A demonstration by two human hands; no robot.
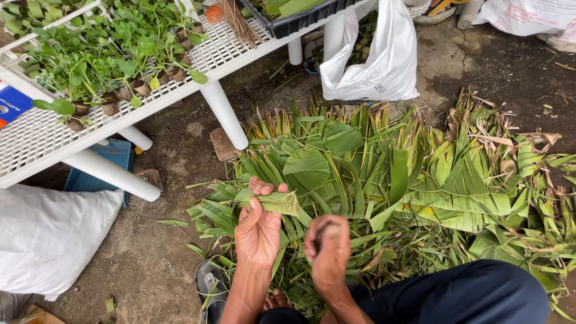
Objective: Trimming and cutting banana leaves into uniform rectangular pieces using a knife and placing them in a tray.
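Leaf pile under hands; white rack, seedling pots, bag beyond.

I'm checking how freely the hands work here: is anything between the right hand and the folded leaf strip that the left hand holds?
Nothing visible: the right hand is closed beside the left hand, with only loose leaves beneath the folded leaf strip.

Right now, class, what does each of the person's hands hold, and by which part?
The left hand grips a folded green leaf strip by its left end, thumb and fingers closed around it. The right hand is fisted and blurred; whether it holds anything cannot be told.
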